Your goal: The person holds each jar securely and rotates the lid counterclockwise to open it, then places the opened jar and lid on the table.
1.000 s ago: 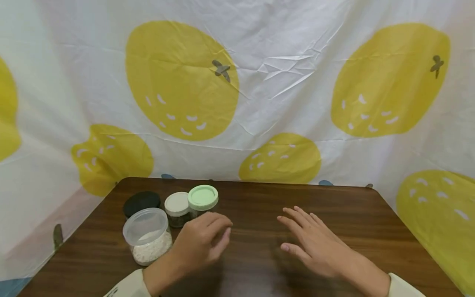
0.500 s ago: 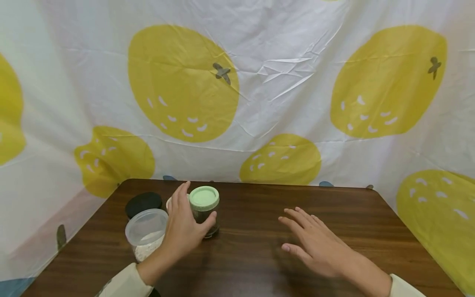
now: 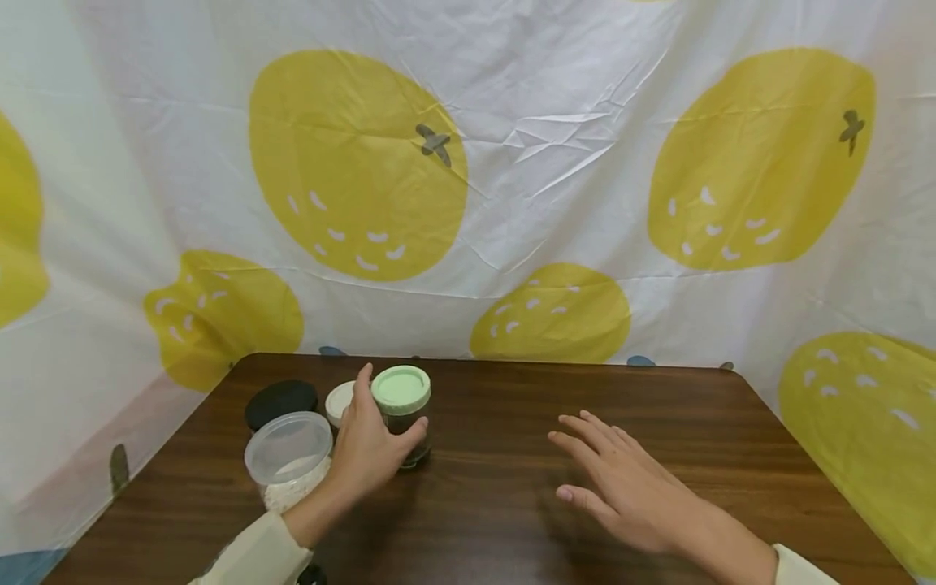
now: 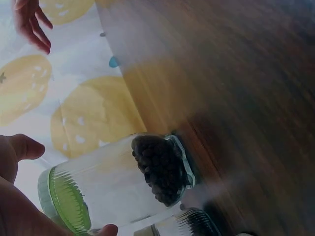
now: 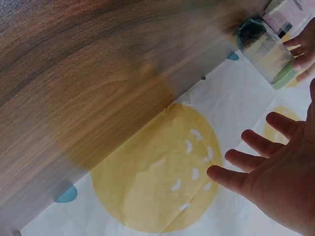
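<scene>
My left hand [image 3: 369, 447] is spread around a clear glass jar [image 4: 118, 179] with a pale green lid [image 3: 401, 390] and dark bean-like pieces at its bottom. The thumb lies on its right side, the fingers on its left. In the left wrist view a gap shows between the thumb [image 4: 28, 147] and the lid; whether the other fingers touch the glass cannot be told. The jar stands upright on the brown wooden table [image 3: 504, 487]. Over the table's right half, my right hand [image 3: 621, 487] hovers palm down with straight, spread fingers, holding nothing.
Left of the green-lidded jar stand a white-lidded jar [image 3: 340, 400], partly hidden by my hand, a black lid [image 3: 281, 404] and a clear tub [image 3: 288, 459] of pale flakes. A white curtain [image 3: 556, 162] with yellow lemons hangs behind the table.
My left hand has moved left and forward from in front of the jars, its fingers spreading around the green-lidded jar. In the last half second it barely moves. The right hand stays nearly still.
</scene>
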A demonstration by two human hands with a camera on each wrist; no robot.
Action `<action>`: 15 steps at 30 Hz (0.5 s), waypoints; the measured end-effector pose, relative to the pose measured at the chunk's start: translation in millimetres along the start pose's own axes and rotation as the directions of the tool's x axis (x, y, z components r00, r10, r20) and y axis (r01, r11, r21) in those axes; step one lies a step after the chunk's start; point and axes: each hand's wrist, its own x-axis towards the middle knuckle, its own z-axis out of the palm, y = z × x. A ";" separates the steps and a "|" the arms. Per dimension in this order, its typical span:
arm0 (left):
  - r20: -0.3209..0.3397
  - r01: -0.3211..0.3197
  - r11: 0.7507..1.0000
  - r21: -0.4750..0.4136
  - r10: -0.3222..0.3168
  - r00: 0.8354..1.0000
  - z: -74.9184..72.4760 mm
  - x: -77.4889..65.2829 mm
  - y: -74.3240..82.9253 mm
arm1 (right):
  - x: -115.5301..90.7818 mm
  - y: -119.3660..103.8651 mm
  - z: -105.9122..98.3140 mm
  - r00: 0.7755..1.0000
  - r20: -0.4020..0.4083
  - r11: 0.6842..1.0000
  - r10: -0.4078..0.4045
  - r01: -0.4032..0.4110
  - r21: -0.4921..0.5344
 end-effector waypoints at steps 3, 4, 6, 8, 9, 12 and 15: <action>0.007 0.003 1.000 0.010 -0.004 1.000 0.3 3.2 0.9 | 0.2 0.6 -0.4 1.000 -0.005 1.000 0.002 -0.002 0.000; 0.015 0.008 1.000 0.015 -0.008 1.000 0.4 3.9 0.9 | 0.2 0.9 -0.2 1.000 -0.007 1.000 0.003 -0.003 0.001; 0.031 0.015 1.000 0.023 -0.016 0.999 0.7 5.0 0.5 | 0.1 1.6 0.8 1.000 -0.008 1.000 0.006 -0.006 0.005; 0.051 0.020 0.999 0.025 -0.021 0.998 1.1 5.7 -0.8 | -0.1 2.0 1.8 1.000 -0.005 1.000 0.010 -0.010 0.012; 0.063 0.022 0.999 0.023 -0.024 0.998 1.4 5.8 -1.5 | -0.3 2.2 2.3 1.000 -0.003 1.000 0.011 -0.011 0.015; 0.094 0.028 0.999 0.017 -0.029 0.995 3.3 6.4 -4.9 | -1.2 2.8 3.3 1.000 0.000 1.000 0.018 -0.018 0.018; 0.114 0.027 1.000 0.015 -0.029 0.993 6.2 7.1 -8.2 | -1.6 3.3 3.8 1.000 -0.012 1.000 0.016 -0.016 0.017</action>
